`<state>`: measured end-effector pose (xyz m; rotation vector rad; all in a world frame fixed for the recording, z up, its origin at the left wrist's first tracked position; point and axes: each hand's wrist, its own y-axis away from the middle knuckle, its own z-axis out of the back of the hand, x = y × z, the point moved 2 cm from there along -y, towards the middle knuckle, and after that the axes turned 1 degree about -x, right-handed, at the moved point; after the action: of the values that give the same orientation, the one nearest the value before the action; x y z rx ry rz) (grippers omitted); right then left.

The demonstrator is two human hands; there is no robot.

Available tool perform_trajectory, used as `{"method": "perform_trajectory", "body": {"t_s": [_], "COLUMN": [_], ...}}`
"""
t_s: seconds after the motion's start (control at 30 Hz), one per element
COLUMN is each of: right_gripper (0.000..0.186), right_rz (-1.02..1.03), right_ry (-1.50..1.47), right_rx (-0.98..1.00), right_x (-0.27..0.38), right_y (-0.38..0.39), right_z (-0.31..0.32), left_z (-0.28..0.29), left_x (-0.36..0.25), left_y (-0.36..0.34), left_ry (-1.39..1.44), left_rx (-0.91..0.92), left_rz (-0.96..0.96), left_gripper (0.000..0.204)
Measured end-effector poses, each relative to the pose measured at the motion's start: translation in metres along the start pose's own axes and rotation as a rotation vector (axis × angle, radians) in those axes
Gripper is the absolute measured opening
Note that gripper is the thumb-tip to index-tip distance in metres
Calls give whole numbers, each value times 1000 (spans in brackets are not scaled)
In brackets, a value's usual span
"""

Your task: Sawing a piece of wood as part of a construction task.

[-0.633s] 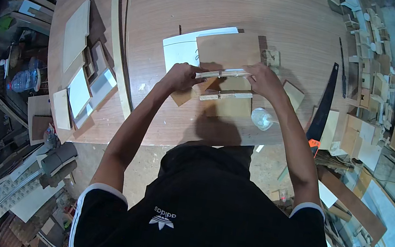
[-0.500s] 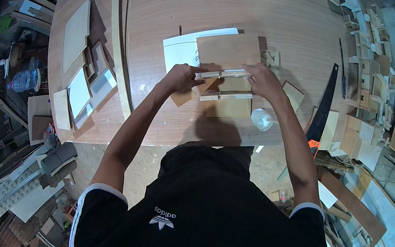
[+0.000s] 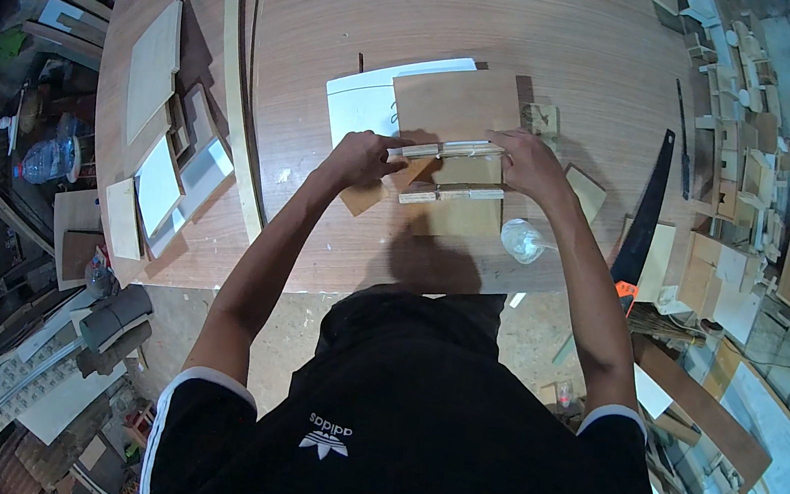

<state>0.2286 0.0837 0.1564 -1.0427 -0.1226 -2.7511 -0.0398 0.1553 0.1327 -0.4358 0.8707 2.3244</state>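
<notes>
My left hand [image 3: 361,156] and my right hand [image 3: 530,164] pinch the two ends of a narrow wooden piece [image 3: 451,148] with pale edges. Just nearer to me, a second, similar wooden piece [image 3: 450,194] lies parallel to it, and neither hand touches it. Tan board [image 3: 460,221] shows around and below these pieces. Beyond them lies a larger brown board [image 3: 456,97], partly over a white panel [image 3: 358,108]. A small clear plastic cup [image 3: 522,240] with whitish contents stands near my right forearm. My fingertips are partly hidden behind the pinched piece.
On the table's left lie several cut panels [image 3: 153,72] and a long wooden strip [image 3: 242,114]. To the right rests a handsaw [image 3: 645,212] with an orange handle, beside a small square board [image 3: 584,193]. Wood offcuts [image 3: 724,278] crowd the right side.
Almost nothing differs. Both hands keep their hold on the wooden piece, with only a very slight shift of the fingers.
</notes>
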Motion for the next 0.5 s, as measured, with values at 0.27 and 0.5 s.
{"method": "perform_trajectory", "body": {"t_s": [0.27, 0.5], "right_gripper": [36, 33], "right_rz": [-20, -116], "right_ry": [23, -35], "right_rx": [50, 11], "right_x": [-9, -4], "right_y": [3, 0], "right_z": [-5, 2], "left_z": [-6, -6], "left_x": [4, 2], "left_y": [-3, 0], "left_ry": [-27, 3], "left_rx": [-40, -54], "left_rz": [-26, -5], "left_gripper": [37, 38]}}
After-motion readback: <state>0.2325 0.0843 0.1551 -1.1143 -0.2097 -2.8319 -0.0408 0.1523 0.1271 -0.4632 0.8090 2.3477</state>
